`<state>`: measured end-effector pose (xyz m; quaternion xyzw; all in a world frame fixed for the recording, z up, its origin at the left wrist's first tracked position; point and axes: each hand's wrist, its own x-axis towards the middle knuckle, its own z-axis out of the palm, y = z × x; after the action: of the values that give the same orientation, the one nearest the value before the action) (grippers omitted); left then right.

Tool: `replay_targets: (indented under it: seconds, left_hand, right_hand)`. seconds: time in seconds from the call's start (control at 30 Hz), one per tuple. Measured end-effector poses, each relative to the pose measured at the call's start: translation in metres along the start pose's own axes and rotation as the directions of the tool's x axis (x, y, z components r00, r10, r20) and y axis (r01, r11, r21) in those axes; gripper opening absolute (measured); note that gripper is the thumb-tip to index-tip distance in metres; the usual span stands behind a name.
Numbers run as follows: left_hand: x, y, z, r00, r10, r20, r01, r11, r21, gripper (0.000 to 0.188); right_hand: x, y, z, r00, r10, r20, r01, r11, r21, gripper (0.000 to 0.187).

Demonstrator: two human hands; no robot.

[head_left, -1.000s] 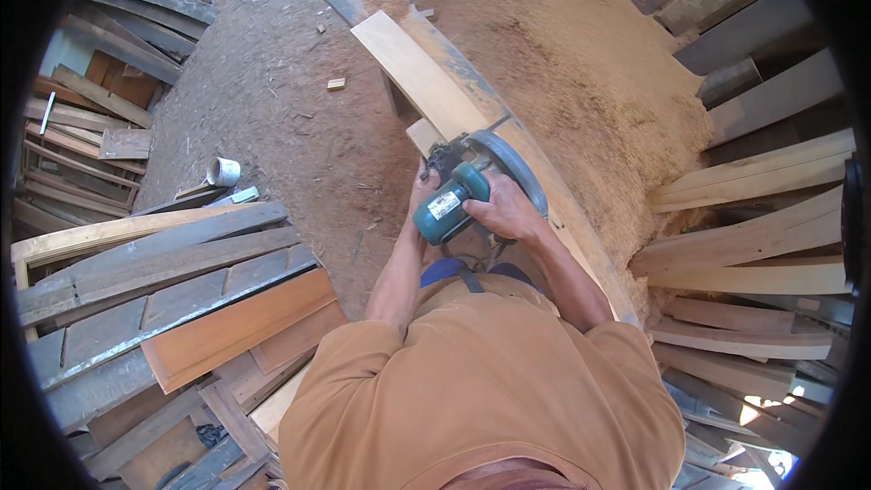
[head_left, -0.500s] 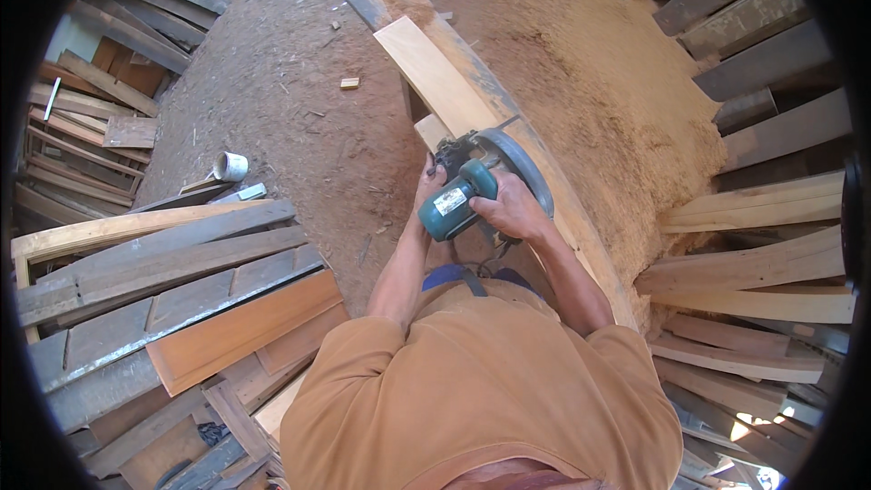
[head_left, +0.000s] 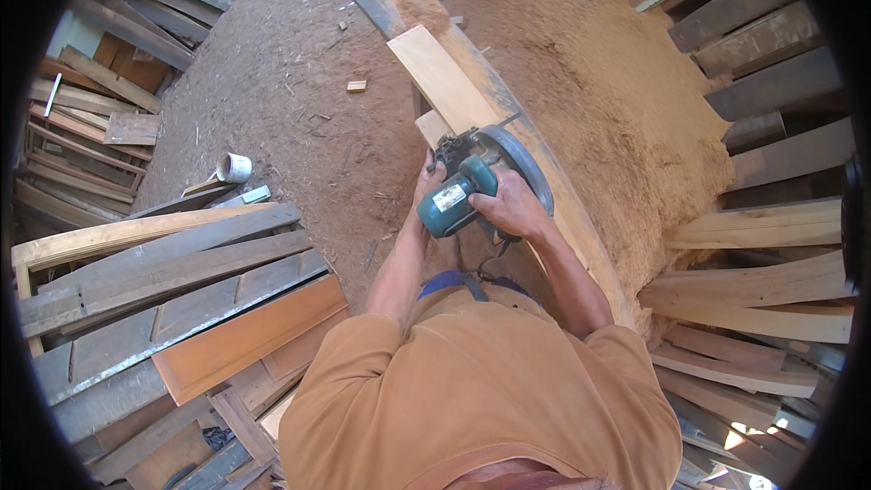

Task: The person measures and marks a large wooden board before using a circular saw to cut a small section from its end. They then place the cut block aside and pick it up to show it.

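Note:
My right hand (head_left: 513, 205) is wrapped round the rear handle of a teal circular saw (head_left: 446, 207) with a dark curved blade guard. At the saw's front left my left hand (head_left: 427, 180) is closed on its dark front part, with the fingertips partly hidden. The saw sits over the near end of a smooth pale board (head_left: 451, 77), which lies on a long worn plank (head_left: 573, 234). A short light piece of wood (head_left: 431, 128) shows beside the board, just ahead of the saw. The saw hides the blade and the cut.
Sawdust (head_left: 626, 100) lies thick to the right of the plank. Stacked boards (head_left: 771, 222) line the right side; more planks (head_left: 172, 286) and an orange-brown panel (head_left: 254, 336) are piled at left. A white cup (head_left: 236, 168) and a small wood block (head_left: 357, 86) lie on the ground.
The view has shifted slightly, so the board and surroundings appear a little further right and lower. Both hands keep the same hold on the saw.

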<state>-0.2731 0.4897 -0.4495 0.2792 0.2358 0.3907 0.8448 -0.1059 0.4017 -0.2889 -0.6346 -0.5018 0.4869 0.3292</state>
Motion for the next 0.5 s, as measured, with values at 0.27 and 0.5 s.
replay_targets:
  seconds: [0.27,0.5]
  left_hand:
    - [0.026,0.018,-0.017,1.0,-0.003,0.016,0.004,0.999,-0.039,0.067]
    - [0.045,0.033,-0.031,1.0,0.002,-0.009,-0.002,0.999,-0.047,0.07]
  right_hand:
    - [0.031,-0.009,0.004,1.0,0.025,-0.005,-0.025,0.999,0.025,0.043]
    - [0.058,-0.017,0.008,1.0,0.014,-0.014,-0.014,1.0,0.01,0.043]
